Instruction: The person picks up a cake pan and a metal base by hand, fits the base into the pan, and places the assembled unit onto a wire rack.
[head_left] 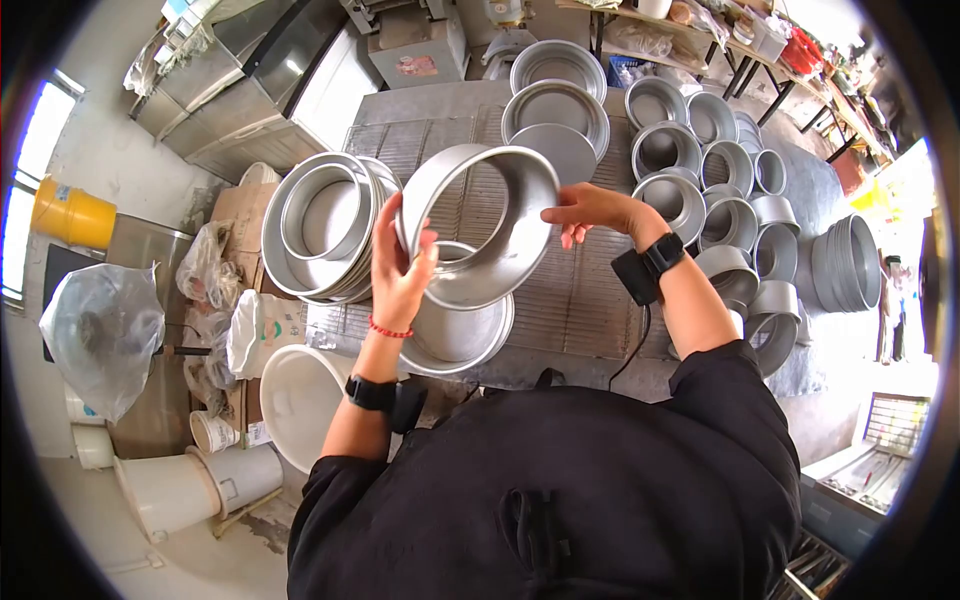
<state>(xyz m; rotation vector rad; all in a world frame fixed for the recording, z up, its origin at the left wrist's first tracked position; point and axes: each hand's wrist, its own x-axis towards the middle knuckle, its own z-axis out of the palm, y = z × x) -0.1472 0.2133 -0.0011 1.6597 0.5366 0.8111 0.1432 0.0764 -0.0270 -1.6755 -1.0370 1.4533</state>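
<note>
A bottomless round metal cake pan (528, 230) is tilted in front of me, and the rack shows through its opening. Its left side is gripped by my left hand (400, 275), thumb and fingers around the wall. My right hand (605, 212) is at the pan's right rim, fingers apart, one fingertip overlapping the edge. Below the held pan lies a wide round pan (465, 335), with a smaller ring partly visible through the opening. Left of my left hand stands a stack of wide pans (285, 240) with a smaller pan (325, 215) inside the top one.
A wire rack (580, 300) covers the tabletop's middle. Beyond it are wide pans (555, 105) and a flat metal disc (553, 150). Several smaller pans (727, 222) line the right, beside a nested stack (845, 263). A white bucket (305, 410) stands at the left front.
</note>
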